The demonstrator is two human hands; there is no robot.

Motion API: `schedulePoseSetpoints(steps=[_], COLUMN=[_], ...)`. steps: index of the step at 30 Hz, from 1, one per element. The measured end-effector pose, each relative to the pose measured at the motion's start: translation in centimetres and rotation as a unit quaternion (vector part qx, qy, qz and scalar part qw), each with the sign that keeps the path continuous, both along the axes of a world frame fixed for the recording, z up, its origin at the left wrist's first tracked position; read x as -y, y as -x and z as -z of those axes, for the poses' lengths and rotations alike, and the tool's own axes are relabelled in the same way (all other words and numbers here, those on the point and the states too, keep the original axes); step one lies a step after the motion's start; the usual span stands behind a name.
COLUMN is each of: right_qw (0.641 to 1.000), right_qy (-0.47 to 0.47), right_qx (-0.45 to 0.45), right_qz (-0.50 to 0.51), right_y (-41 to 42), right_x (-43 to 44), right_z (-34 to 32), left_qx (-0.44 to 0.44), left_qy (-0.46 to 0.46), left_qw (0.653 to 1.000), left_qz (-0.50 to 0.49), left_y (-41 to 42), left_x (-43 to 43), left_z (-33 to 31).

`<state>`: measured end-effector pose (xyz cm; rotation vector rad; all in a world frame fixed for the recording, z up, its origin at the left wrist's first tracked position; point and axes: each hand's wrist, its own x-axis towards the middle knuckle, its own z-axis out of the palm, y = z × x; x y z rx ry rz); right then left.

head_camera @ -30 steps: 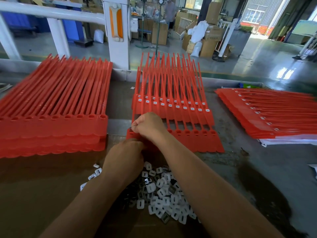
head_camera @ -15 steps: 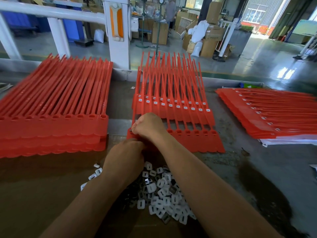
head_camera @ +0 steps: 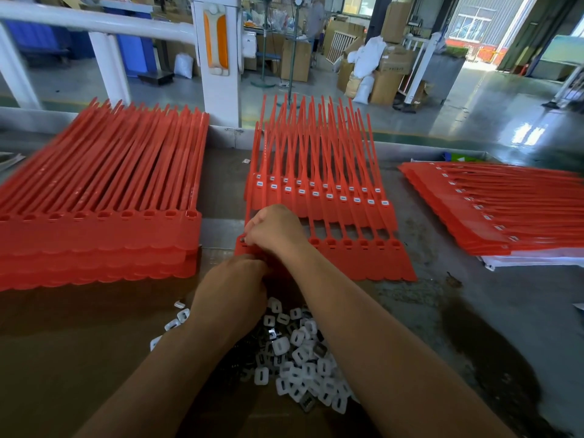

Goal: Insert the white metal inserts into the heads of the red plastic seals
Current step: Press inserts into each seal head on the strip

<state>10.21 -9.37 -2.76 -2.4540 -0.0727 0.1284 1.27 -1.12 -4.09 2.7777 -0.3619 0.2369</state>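
A strip of joined red plastic seals (head_camera: 357, 257) lies in front of me, its heads in a row toward me and its tails pointing away. My right hand (head_camera: 275, 230) is curled over the leftmost head, its fingertips pinching a small insert (head_camera: 242, 239) against it. Just below, my left hand (head_camera: 232, 292) rests knuckles-up against the strip's near edge; what its fingers hold is hidden. A heap of white metal inserts (head_camera: 297, 352) lies on brown cardboard (head_camera: 69, 358) under both forearms. Behind the front strip, more strips (head_camera: 316, 194) show white inserts seated in their heads.
A thick stack of red seal strips (head_camera: 98, 222) with empty heads fills the left side. Another stack (head_camera: 499, 210), with inserts in, lies at the right on white sheets. A white railing post (head_camera: 218, 58) stands beyond the table's far edge; boxes and sacks sit on the factory floor.
Both hands stay almost where they were; the right hand's fingers have shifted slightly at the leftmost seal head.
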Motion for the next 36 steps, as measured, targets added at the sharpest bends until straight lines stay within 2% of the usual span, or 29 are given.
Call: schedulePoseSetpoints(steps=[11,36], right_qw=[1.0,0.993], right_qy=[-0.005,0.012], right_qx=[0.008,0.083], right_qz=[0.006,-0.082], right_y=[0.3,1.4], right_x=[0.0,0.9], right_z=[0.0,0.4], left_qx=[-0.003,0.007], left_qy=[0.001,0.014], left_qw=[1.0,1.0], left_qz=[0.004,0.01], left_y=[0.0,-0.1], left_x=[-0.1,-0.1], left_z=[0.1,0.0])
